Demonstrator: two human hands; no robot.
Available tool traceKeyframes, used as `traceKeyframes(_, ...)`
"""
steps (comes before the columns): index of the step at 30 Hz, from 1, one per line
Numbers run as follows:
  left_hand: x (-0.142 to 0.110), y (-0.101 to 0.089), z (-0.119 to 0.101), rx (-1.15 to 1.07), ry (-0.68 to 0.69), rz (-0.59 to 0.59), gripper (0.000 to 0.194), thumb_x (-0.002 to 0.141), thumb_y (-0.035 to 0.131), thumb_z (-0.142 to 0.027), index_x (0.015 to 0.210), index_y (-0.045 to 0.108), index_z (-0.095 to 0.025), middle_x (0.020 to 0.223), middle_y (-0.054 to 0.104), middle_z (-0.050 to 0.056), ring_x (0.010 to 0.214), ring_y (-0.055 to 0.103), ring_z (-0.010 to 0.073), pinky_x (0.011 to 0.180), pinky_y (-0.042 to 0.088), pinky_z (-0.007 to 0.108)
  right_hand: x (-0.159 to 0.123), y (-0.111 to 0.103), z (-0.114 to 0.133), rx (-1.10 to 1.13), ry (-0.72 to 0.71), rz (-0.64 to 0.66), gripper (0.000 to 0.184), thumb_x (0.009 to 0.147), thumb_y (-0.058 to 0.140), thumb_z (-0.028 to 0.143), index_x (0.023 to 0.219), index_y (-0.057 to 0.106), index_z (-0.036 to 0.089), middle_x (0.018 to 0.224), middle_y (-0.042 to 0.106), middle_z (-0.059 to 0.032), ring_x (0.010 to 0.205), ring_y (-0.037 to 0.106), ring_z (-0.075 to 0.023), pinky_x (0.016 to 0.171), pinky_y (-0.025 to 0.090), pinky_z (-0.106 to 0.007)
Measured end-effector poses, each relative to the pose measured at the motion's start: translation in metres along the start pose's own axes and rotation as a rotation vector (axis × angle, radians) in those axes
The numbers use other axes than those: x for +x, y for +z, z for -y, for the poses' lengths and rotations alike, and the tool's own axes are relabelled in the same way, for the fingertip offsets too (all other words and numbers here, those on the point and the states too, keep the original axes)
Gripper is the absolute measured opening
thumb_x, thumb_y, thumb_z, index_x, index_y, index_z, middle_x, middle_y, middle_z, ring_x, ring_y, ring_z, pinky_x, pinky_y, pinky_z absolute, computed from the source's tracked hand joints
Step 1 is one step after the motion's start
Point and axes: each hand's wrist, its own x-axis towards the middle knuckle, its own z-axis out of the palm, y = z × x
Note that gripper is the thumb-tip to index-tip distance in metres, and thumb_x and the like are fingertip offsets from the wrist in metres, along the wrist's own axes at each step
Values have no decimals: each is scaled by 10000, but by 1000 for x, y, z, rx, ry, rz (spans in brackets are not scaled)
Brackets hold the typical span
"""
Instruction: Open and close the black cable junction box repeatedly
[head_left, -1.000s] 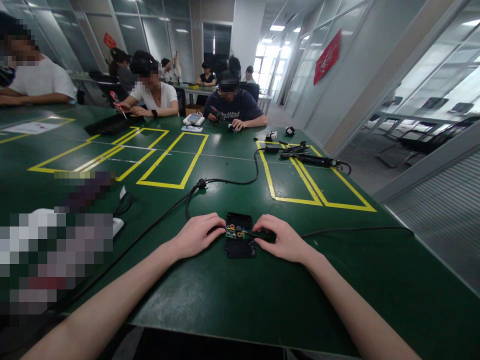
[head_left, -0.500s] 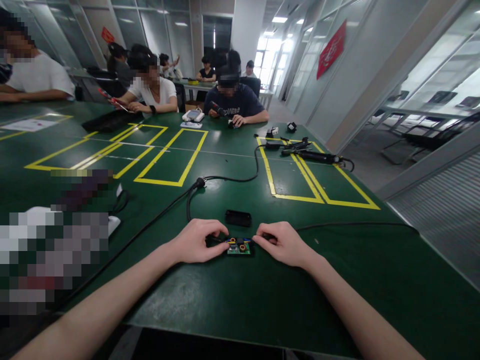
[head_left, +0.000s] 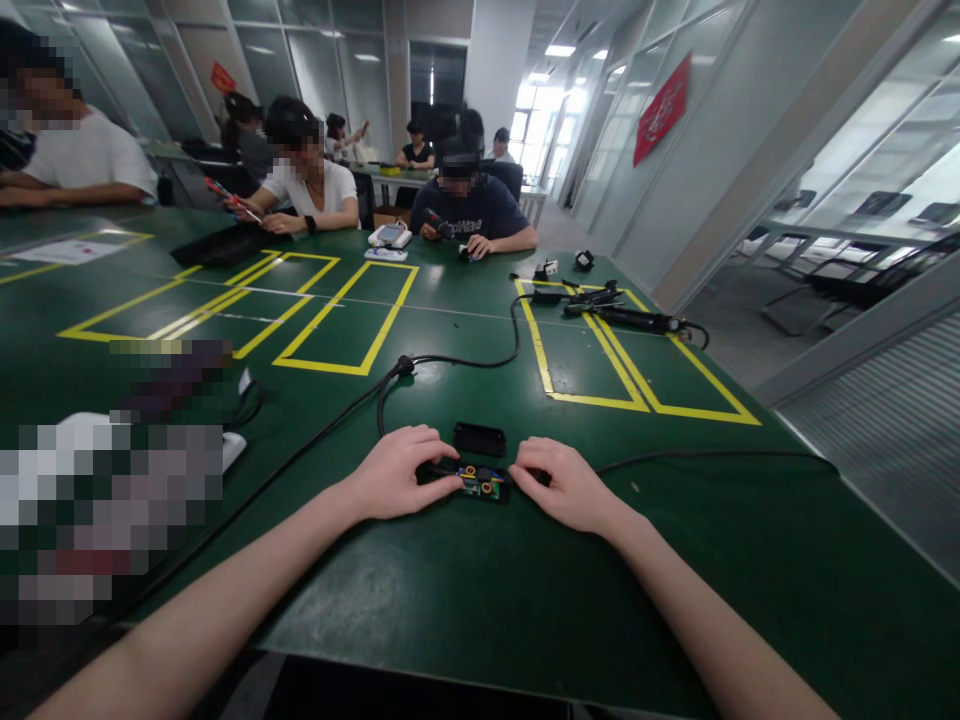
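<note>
Shifted slightly toward the cover (head_left: 480, 438) since the earlier frame: the green board (head_left: 482, 487), lying on the worktop (head_left: 480, 590) between my left hand (head_left: 396, 472) and my right hand (head_left: 564, 484). Dark casing, taken as the base (head_left: 504, 492), now shows along the board's near and right edges, where a green edge showed before; I judge that board and base are coming together, while the cover lies apart, just beyond them. Left grip: thumb and fingertips stand apart at the board's left end, with a dark cord (head_left: 433, 467) between; I cannot tell whether they press on it. Right grip: fingers curl beside the board's right end; I cannot tell whether they meet or clamp anything. Behind this hand a cable (head_left: 712, 454) runs off to the right. Hidden: both ends of the board where my fingers cover them, and most of the base, so the depth of seating cannot be read. Too small to trace: the blue and yellow wires. Cut off: my forearms, at the lower edge.
</note>
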Motion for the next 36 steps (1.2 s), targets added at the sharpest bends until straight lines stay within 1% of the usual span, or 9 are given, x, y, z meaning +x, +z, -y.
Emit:
traceKeyframes(3,1,1,3,11,-41,-39,318,1077,445,-343,1030,725,-200,936,731,45,875,664,191,824,504,319,2,4,0,-32,26,-50,378,1047,416,279,689,527,231,708,617,-30,692,569,-187,684,433,-336)
traceKeyframes(8,2,11,1,118,-87,-33,221,1029,514,-302,976,704,-203,877,705,37,825,640,197,798,496,323,3,11,-1,-95,71,-56,130,889,497,133,815,535,232,816,634,-29,739,569,-193,688,416,-326)
traceKeyframes(14,2,18,-4,150,-120,-44,191,995,484,-231,945,666,-202,858,697,36,791,622,193,787,502,323,5,18,-1,-179,126,-109,113,825,524,117,848,533,228,831,615,-29,728,561,-207,693,410,-339)
traceKeyframes(17,1,16,-4,91,-175,-78,189,1009,535,-336,1071,655,-203,828,673,19,779,622,199,779,516,334,4,21,-4,-164,144,-184,226,856,571,185,1074,624,215,963,657,-68,848,604,-243,759,455,-371)
traceKeyframes(20,0,14,-3,60,-137,-85,466,950,657,-513,1300,617,-208,1097,699,85,1029,639,267,933,528,425,4,24,-7,-179,145,-227,344,939,610,334,1270,643,244,1164,678,-124,1082,594,-317,897,465,-478)
traceKeyframes(24,-1,15,-1,92,-33,-13,745,760,843,-606,1376,620,-251,1569,474,168,1426,432,399,1156,382,601,4,24,-8,-99,154,-201,234,969,625,368,1164,694,260,1247,693,-115,1210,567,-334,983,436,-552)
traceKeyframes(26,-2,16,0,83,-24,3,635,776,859,-537,1311,668,-253,1605,443,171,1441,439,393,1162,383,599,4,22,-6,-12,170,-200,171,933,660,315,1087,687,246,1182,717,-101,1169,602,-316,971,459,-531)
traceKeyframes(31,-1,12,-3,-29,44,8,417,787,878,-341,1151,710,-224,1383,659,129,1251,636,303,1085,495,477,5,16,4,341,192,-159,109,851,628,207,959,634,223,934,715,-39,858,661,-214,786,542,-377)
traceKeyframes(36,-1,7,-8,-198,114,-4,194,827,799,-183,963,660,-198,1368,658,108,1173,686,236,984,542,349,3,8,11,575,141,-93,139,814,611,180,946,599,221,1031,712,-64,923,675,-203,736,556,-319)
